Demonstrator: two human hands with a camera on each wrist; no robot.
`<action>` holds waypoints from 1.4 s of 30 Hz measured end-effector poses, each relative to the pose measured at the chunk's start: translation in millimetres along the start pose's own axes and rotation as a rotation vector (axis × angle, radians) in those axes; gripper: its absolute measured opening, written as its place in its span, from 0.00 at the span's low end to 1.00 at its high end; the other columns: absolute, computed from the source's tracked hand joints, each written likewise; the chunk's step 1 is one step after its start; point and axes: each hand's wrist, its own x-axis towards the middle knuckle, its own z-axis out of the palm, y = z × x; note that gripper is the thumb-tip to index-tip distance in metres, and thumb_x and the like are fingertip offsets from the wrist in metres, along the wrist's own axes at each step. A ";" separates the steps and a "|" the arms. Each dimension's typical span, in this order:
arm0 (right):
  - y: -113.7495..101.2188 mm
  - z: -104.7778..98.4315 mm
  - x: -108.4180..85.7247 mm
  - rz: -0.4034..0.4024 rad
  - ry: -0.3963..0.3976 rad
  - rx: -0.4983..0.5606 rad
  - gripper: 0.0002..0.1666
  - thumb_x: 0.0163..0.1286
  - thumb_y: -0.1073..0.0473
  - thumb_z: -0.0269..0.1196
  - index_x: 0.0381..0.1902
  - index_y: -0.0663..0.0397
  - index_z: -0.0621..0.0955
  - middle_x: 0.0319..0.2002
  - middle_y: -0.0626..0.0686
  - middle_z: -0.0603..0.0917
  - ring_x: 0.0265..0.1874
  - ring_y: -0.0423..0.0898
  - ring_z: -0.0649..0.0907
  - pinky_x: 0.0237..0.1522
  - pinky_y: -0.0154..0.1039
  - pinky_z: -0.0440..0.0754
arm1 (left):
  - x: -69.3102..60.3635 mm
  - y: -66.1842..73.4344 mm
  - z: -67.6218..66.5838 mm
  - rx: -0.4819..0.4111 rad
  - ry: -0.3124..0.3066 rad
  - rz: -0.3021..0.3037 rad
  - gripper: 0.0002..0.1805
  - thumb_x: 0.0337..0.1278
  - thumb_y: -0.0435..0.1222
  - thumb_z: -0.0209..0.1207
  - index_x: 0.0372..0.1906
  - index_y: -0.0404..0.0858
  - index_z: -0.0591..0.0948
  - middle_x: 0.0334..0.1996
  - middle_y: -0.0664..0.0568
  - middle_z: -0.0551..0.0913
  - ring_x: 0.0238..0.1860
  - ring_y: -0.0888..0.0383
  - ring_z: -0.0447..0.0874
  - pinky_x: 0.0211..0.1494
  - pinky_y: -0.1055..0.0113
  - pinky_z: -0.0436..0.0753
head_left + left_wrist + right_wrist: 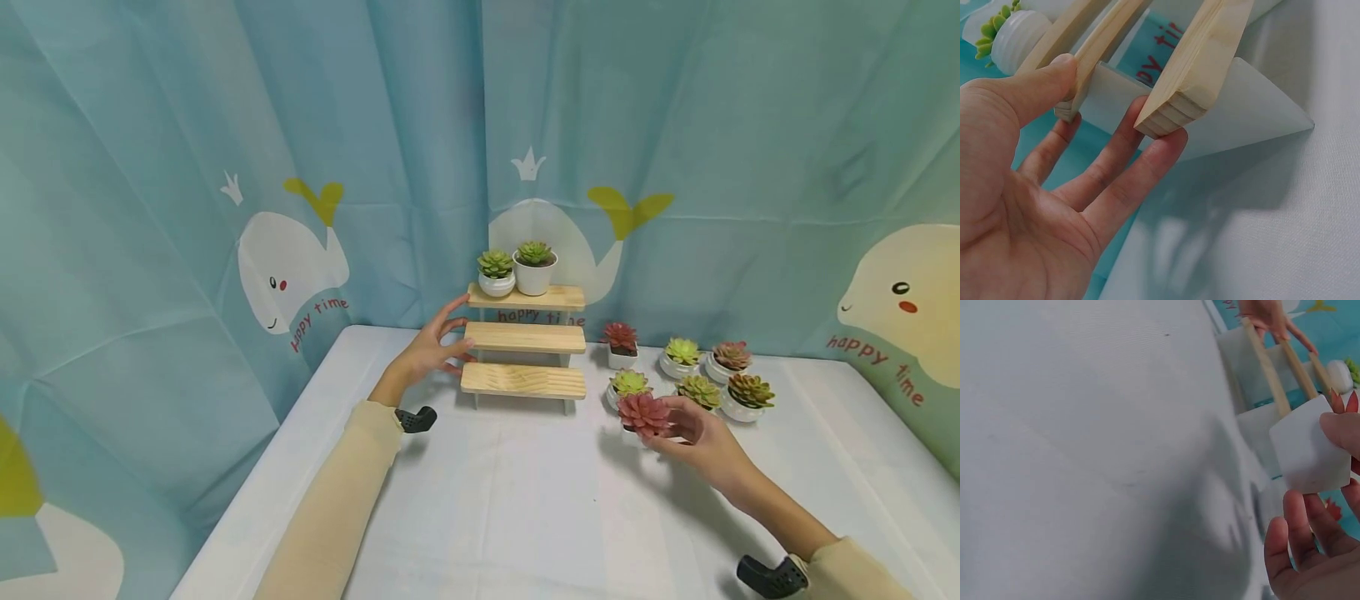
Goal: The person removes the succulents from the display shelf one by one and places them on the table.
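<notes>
Your left hand [429, 350] grips the left board ends of the three-tier wooden display stand [522, 380]; two green potted succulents [534, 277] occupy its top board. Farther right, the red potted succulent [643, 414] lies at your right hand's [701, 446] fingertips, held between thumb and fingers, near six other potted succulents [699, 390].

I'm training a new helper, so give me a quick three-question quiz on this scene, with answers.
1. How many potted plants stand on the top tier of the wooden stand?
2. True or false: the left grip holds a plant.
3. Fill in: the plant in the right grip has ___ leaves, and its pot is ___.

Key:
1. Two.
2. False; it touches the wooden stand.
3. Red-pink; white.
</notes>
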 end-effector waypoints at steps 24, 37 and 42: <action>18.2 16.3 -6.6 -0.029 -0.043 -0.036 0.34 0.63 0.64 0.75 0.62 0.70 0.74 0.50 0.64 0.85 0.43 0.36 0.85 0.43 0.33 0.85 | -0.8 0.0 -0.7 0.000 0.000 0.002 0.43 0.74 0.37 0.61 0.81 0.70 0.54 0.81 0.40 0.51 0.55 0.33 0.83 0.45 0.44 0.87; 18.0 15.5 -6.6 0.001 -0.078 -0.007 0.35 0.64 0.64 0.74 0.64 0.70 0.72 0.52 0.64 0.84 0.44 0.37 0.85 0.44 0.34 0.85 | 0.6 -1.3 -1.9 -0.006 -0.014 0.009 0.43 0.75 0.37 0.60 0.82 0.68 0.52 0.81 0.39 0.50 0.55 0.31 0.82 0.49 0.35 0.84; 19.2 15.5 -7.5 0.000 -0.079 -0.003 0.35 0.64 0.65 0.74 0.64 0.70 0.72 0.52 0.64 0.84 0.44 0.37 0.85 0.44 0.34 0.85 | -0.2 -0.9 -0.6 -0.002 -0.010 0.007 0.43 0.75 0.37 0.60 0.81 0.69 0.53 0.81 0.40 0.50 0.59 0.29 0.80 0.47 0.37 0.85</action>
